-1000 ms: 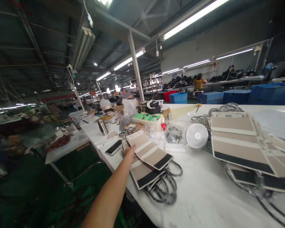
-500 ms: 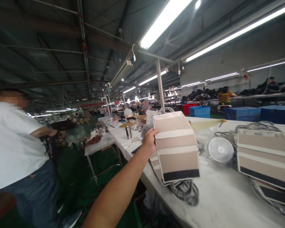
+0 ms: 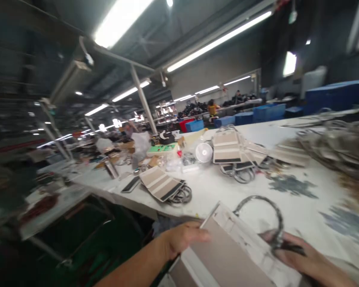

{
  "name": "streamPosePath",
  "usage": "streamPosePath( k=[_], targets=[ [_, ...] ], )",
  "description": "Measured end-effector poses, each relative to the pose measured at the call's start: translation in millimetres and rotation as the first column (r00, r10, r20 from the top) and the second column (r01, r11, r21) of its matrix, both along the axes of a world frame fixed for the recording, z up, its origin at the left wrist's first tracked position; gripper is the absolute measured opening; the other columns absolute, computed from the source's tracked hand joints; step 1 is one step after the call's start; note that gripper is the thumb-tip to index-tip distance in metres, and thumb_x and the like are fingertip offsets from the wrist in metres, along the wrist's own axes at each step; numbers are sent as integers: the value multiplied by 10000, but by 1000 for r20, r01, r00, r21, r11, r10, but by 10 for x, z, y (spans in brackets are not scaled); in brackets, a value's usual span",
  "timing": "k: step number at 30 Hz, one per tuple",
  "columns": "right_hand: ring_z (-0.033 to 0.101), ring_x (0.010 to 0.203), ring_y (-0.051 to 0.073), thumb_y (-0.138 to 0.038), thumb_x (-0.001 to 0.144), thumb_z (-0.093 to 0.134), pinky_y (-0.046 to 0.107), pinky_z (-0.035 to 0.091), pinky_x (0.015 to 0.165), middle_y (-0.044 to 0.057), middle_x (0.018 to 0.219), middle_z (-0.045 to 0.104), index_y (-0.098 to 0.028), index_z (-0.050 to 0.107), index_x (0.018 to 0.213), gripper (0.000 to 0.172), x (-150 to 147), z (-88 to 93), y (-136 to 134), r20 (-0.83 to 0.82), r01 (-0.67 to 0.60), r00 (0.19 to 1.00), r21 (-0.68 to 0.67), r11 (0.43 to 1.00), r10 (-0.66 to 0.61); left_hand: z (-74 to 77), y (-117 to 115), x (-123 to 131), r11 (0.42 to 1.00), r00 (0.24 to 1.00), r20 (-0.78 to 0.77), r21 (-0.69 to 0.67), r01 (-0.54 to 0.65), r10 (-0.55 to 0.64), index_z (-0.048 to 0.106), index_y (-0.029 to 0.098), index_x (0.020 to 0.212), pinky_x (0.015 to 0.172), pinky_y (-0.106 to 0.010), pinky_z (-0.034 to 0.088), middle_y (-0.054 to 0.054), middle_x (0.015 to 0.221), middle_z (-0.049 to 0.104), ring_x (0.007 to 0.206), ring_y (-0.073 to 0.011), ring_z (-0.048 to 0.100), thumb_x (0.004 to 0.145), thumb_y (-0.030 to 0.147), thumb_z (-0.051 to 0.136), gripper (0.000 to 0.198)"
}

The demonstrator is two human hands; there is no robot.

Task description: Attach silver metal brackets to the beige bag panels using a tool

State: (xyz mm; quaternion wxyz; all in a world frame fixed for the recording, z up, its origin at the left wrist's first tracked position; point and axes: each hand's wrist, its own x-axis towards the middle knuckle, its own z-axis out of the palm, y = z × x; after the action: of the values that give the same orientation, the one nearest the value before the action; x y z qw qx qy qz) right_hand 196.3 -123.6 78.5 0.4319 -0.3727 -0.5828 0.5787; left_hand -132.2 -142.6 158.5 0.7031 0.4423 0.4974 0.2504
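A beige bag panel [image 3: 227, 253] with white bands is close in front of me, tilted, its lower part cut off by the frame. My left hand [image 3: 185, 238] is closed on its left edge, thumb on the face. A looped handle [image 3: 261, 198], seemingly wrapped in clear plastic, rises from the panel's top edge. My right hand [image 3: 305, 257] is closed around the base of this handle at the panel's right side; some of its fingers are hidden and blurred. A similar bag panel [image 3: 160, 182] with its handle lies on the white table beyond.
On the white table [image 3: 203, 193] stand a stack of bag panels [image 3: 227, 145], a small white fan [image 3: 204, 152] and a steel flask [image 3: 111, 169]. Grey scraps [image 3: 291, 185] and more handled pieces [image 3: 341, 147] lie to the right. Blue bins [image 3: 269, 113] stand behind.
My view has turned right. The panel in my left hand is now nearer and lower, and my right hand has come into view at its handle. The co-worker at left is out of view.
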Motion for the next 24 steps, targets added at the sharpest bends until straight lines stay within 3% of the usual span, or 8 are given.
streamPosePath(
  k=[2,4,7,10,13,15,20,24],
  targets=[
    [689,763,249,-631,729,781,326,567,647,82,971,729,-224,748,942,460,79,-139,-296,-152,-63,988,-219,974,30,-190,149,176,976,983,52,-114,183,-178,818,161,916,892,-403,527,-112,898,770,888,-294,731,692,534,814,435],
    [629,723,187,-594,691,829,275,534,654,39,872,675,-214,706,879,441,182,-235,-521,-267,-110,963,-316,942,22,-327,316,418,951,957,152,-153,269,-247,802,153,1040,959,-420,515,-131,996,771,1002,-322,728,703,560,811,528],
    [539,635,131,-635,737,800,226,470,579,6,781,607,-208,693,961,494,356,-342,-748,-250,-89,968,-362,928,-4,-423,566,810,959,948,161,-20,282,-276,667,220,1365,1045,-396,469,-107,1271,721,1156,-289,686,726,434,865,702],
    [478,522,101,-747,749,742,216,405,482,0,740,599,-188,669,1114,672,405,-483,-862,-132,-35,991,-424,905,-24,-450,867,1115,892,899,-18,118,436,-437,596,221,1454,1077,-378,439,-103,1346,695,1201,-267,659,743,359,885,780],
    [466,478,86,-828,743,691,211,380,457,-8,692,574,-158,663,1030,729,287,-700,-872,-55,40,996,-448,893,-72,-524,1210,1318,791,817,-179,205,577,-549,674,173,1372,1057,-360,454,-120,1262,742,1181,-276,668,756,348,850,664],
    [432,456,72,-864,773,622,205,347,433,-4,664,560,-149,648,855,720,182,-869,-833,-21,82,995,-446,891,-102,-627,1420,1418,761,795,-249,237,604,-553,705,164,1335,1026,-354,478,-123,1239,755,1153,-283,684,731,332,837,640],
    [348,412,63,-880,873,443,213,237,397,0,600,529,-163,572,688,751,104,-1184,-651,47,86,996,-489,868,-72,-994,1775,1621,765,806,-299,269,585,-511,767,141,1222,940,-348,515,-119,1192,776,1074,-287,709,643,282,835,599],
    [366,444,92,-885,876,419,237,264,443,-25,534,438,-169,570,662,762,219,-1145,-508,174,128,983,-466,875,-51,-1226,1940,1718,773,821,-265,283,567,-506,781,142,1195,913,-343,525,-116,1177,781,1046,-278,715,622,253,830,586]
  ],
)
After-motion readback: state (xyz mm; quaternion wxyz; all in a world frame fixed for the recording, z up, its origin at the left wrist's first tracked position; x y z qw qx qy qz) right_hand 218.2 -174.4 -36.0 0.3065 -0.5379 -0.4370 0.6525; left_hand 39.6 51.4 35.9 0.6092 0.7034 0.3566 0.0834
